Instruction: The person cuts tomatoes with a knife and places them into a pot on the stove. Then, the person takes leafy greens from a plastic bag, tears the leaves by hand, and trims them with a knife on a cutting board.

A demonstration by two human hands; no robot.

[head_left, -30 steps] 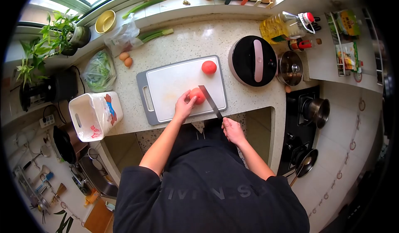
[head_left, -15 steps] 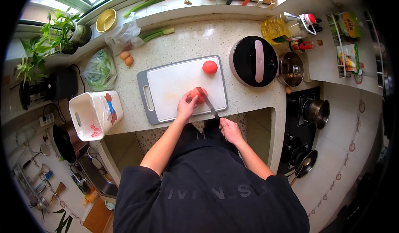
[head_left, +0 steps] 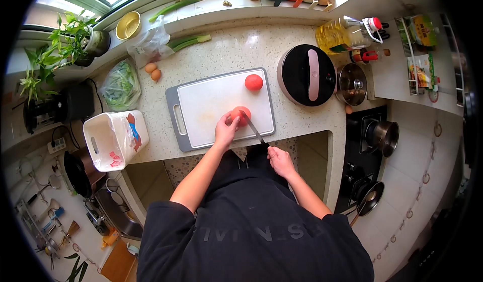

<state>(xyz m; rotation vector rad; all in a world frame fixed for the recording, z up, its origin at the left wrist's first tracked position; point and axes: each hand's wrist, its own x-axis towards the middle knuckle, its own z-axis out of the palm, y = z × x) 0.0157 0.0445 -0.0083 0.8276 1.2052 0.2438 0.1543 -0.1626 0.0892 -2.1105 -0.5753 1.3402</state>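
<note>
On the white cutting board [head_left: 211, 96] with a grey rim, my left hand [head_left: 226, 129] grips a red tomato [head_left: 242, 112] from its left side. My right hand [head_left: 280, 160] is closed around the handle of a kitchen knife [head_left: 255, 131]. The blade slants up and left from that hand, and its tip end lies against the tomato; how deep it sits I cannot tell. A second tomato [head_left: 253, 82] rests whole near the board's upper right corner.
Right of the board stands a black round cooker [head_left: 299, 81]. A white bin [head_left: 98, 131] with a plastic liner is at the left. Eggs [head_left: 156, 74], bagged greens [head_left: 121, 88] and green onions [head_left: 190, 42] lie behind. An oil bottle [head_left: 334, 34] stands back right, beyond it a stove [head_left: 366, 146].
The knife has shifted slightly, its blade now showing a narrower face against the tomato. My right hand has moved a little down and right. My left hand keeps its hold.
</note>
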